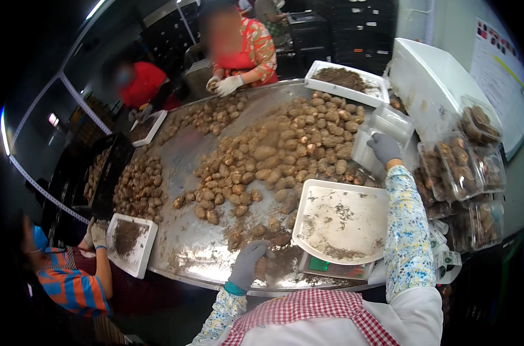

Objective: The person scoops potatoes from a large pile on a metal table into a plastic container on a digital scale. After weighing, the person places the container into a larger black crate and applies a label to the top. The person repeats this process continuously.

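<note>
My left hand [249,266], in a grey glove, is closed round a brown taro [262,269] at the near edge of the metal table; the fingers partly hide it. My right hand [384,149], gloved in grey too, reaches far right and grips a clear plastic clamshell container [367,151]. Another clear container [391,121] lies against it, just beyond the hand. Between my arms, a white tray [339,222] with scattered dirt rests on a scale [337,266] with a lit green display. A large heap of taros [273,155] spreads ahead of both hands.
Filled clear containers [460,164] are stacked right of my right arm, beside a white foam box [440,81]. A dirt-filled white tray [345,81] stands at the far edge. Co-workers in gloves stand at the left and far sides, near a black crate [113,170].
</note>
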A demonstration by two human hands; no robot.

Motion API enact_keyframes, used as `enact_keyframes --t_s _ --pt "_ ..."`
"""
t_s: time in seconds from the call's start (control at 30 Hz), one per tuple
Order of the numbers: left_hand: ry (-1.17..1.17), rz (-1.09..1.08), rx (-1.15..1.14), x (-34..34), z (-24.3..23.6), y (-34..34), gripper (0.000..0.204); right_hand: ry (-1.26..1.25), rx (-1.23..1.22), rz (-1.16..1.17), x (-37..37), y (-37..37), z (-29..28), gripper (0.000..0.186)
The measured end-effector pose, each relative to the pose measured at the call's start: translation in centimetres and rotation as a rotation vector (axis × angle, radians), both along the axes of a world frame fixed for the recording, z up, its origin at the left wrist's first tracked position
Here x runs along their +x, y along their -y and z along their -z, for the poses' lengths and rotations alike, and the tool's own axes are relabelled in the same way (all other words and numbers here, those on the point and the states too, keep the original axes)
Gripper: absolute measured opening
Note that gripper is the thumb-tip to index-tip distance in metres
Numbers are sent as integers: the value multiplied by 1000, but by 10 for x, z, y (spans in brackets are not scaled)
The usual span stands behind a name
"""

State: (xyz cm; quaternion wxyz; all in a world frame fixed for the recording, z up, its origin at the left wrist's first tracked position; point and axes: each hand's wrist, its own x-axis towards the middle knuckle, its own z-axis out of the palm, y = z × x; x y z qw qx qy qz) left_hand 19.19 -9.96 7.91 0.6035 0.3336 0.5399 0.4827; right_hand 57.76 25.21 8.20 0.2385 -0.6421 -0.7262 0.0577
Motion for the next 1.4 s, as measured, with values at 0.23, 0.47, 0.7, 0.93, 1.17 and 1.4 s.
enact_keyframes --t_s 0.23,0.47,0.7,0.93,1.17,1.4 --pt "231 -188 -161 -18 14 -5 30 -224 -370 -78 29 -22 -18 33" --pt "-23 -37 -12 -15 25 -28 30 -235 -578 -135 34 -44 -38 35" --pt "-184 -59 -7 -18 23 -12 28 266 -205 2 26 -60 -22 33" --pt "117 -145 -42 -19 17 7 29 289 457 59 -2 -13 -43 15" --pt "-568 51 525 -23 28 -8 36 76 412 -209 -58 195 -74 7" --pt "-368 356 480 76 -25 -73 59 113 43 -434 -79 312 -19 11"
